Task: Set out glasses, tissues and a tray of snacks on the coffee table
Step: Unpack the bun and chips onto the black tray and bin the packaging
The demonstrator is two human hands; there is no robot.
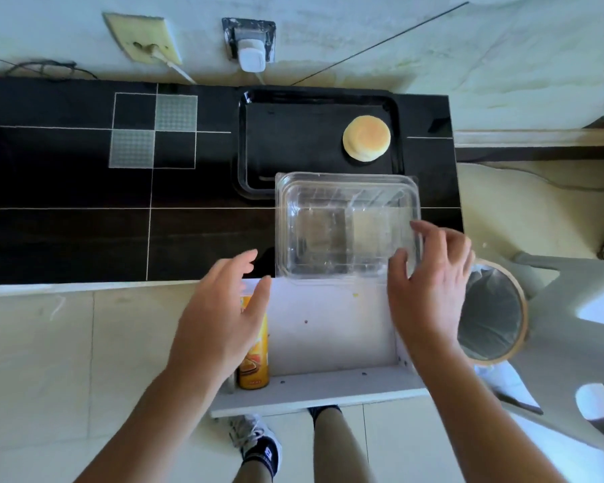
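Observation:
A black tray [251, 141] lies on the dark counter, with one round golden bun [366, 138] in its far right corner. In front of it, an empty clear plastic clamshell box [328, 221] overlaps the tray's near edge and juts out over the counter's front. My right hand [433, 284] holds the box at its near right corner, thumb on top and fingers along the right side. My left hand [220, 315] hovers just left of the box's near left corner, with fingers straight and nothing in it.
Below the counter a white drawer [328, 343] stands open, with a yellow snack can [255, 350] upright in its left corner, partly behind my left hand. A lined round waste bin [492, 312] stands to the right. A plugged-in charger [250, 57] sits on the wall.

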